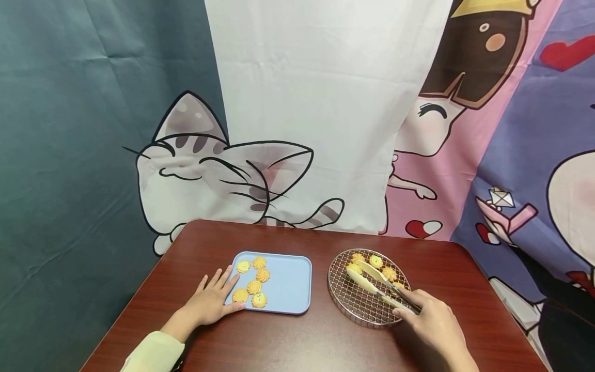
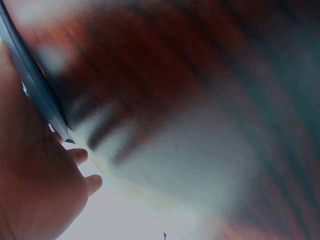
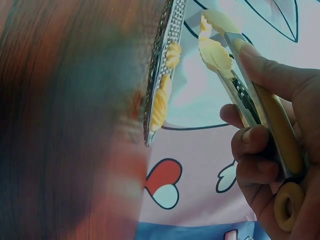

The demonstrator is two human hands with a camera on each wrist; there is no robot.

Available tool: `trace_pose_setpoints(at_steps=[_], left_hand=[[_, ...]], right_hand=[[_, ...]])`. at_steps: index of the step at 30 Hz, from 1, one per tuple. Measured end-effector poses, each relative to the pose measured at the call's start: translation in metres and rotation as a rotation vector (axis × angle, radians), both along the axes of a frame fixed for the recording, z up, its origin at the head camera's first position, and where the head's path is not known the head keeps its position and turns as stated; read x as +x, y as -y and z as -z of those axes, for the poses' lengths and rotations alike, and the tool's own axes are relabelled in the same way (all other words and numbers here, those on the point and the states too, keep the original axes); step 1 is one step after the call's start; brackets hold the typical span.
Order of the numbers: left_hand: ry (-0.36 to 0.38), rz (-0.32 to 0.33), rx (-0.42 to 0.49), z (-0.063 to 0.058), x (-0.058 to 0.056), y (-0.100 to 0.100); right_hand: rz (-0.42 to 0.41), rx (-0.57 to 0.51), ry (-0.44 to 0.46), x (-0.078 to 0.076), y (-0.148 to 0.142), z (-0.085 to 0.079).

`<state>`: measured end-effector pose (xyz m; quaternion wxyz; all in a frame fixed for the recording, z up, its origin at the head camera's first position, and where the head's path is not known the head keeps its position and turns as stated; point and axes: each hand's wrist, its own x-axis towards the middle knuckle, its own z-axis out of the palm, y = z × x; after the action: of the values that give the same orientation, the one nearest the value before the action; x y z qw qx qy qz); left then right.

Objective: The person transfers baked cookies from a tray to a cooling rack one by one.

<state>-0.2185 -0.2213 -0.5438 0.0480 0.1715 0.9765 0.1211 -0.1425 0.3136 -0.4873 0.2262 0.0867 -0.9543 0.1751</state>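
Observation:
My left hand (image 1: 208, 300) lies with fingers spread at the left edge of a light blue tray (image 1: 288, 284), the fingertips and thumb over its rim. Several swirl-shaped butter cookies (image 1: 262, 275) sit on the tray's left half. My right hand (image 1: 437, 321) grips a pair of tongs (image 1: 364, 283) with cream tips and metal arms. The tips reach over a round wire rack (image 1: 358, 306) with several cookies (image 1: 389, 273) on its far and right parts. In the right wrist view, a cookie (image 3: 204, 28) shows between the tong tips (image 3: 216, 54), off the rack.
Both tray and rack stand on a reddish-brown wooden table (image 1: 279, 341). Behind the table's far edge hangs a cloth backdrop (image 1: 325, 103) printed with a cartoon cat and figures. A dark object (image 1: 564, 330) stands beyond the table at the right.

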Motion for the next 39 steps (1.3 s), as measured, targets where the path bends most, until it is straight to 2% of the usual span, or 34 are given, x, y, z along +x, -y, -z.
trace_pose_setpoints(at_steps=[7,12,19,28,39], left_hand=[[-0.024,0.024,0.039,0.000,0.002,0.001],[-0.020,0.017,0.028,0.000,0.001,0.001],[-0.009,0.011,0.014,-0.006,0.003,-0.001],[-0.027,0.012,0.026,-0.002,0.003,-0.001],[-0.004,0.008,0.002,-0.003,0.003,-0.001]], right_hand=[[0.015,-0.006,0.036,0.000,-0.007,0.000],[0.029,-0.007,0.044,-0.001,-0.012,0.000],[0.041,-0.002,0.075,-0.004,-0.018,0.003],[0.054,-0.007,0.114,-0.007,-0.024,0.006],[0.082,0.002,0.157,-0.009,-0.028,0.008]])
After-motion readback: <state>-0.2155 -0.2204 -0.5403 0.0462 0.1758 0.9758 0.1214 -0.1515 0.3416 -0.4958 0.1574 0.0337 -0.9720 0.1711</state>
